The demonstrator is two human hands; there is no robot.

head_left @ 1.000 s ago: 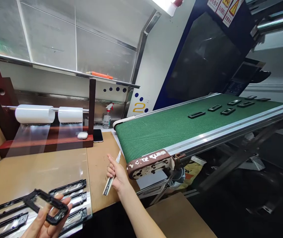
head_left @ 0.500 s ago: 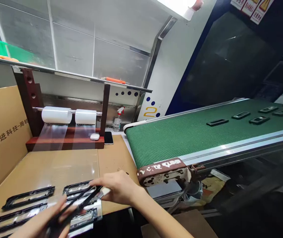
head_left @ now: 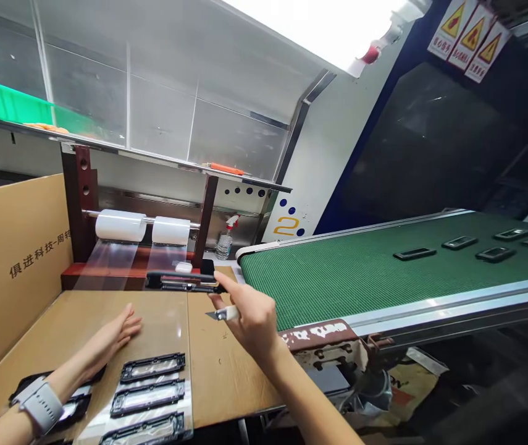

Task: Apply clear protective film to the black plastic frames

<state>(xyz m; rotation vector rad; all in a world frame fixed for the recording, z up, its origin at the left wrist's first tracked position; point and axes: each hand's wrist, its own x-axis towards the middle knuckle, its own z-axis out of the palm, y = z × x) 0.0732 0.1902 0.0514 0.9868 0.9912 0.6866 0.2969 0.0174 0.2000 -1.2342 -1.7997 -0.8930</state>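
Note:
My right hand pinches one end of a black frame part, raised above the cardboard in front of the film rolls. A small knife with a white handle is also tucked in that hand, blade pointing left. My left hand, with a grey watch on its wrist, is over the sheet-covered cardboard, fingers spread and nothing in them. Several black frames lie in a column on the clear sheet near the front edge. Others lie partly hidden beneath my left forearm.
Two film rolls hang on a dark red stand behind. A green conveyor belt on the right carries several black frames. A cardboard wall stands at left, and a spray bottle near the stand.
My right hand has risen with a black frame in it. My left hand has moved up and forward, away from the black part, and opened. The view has shifted.

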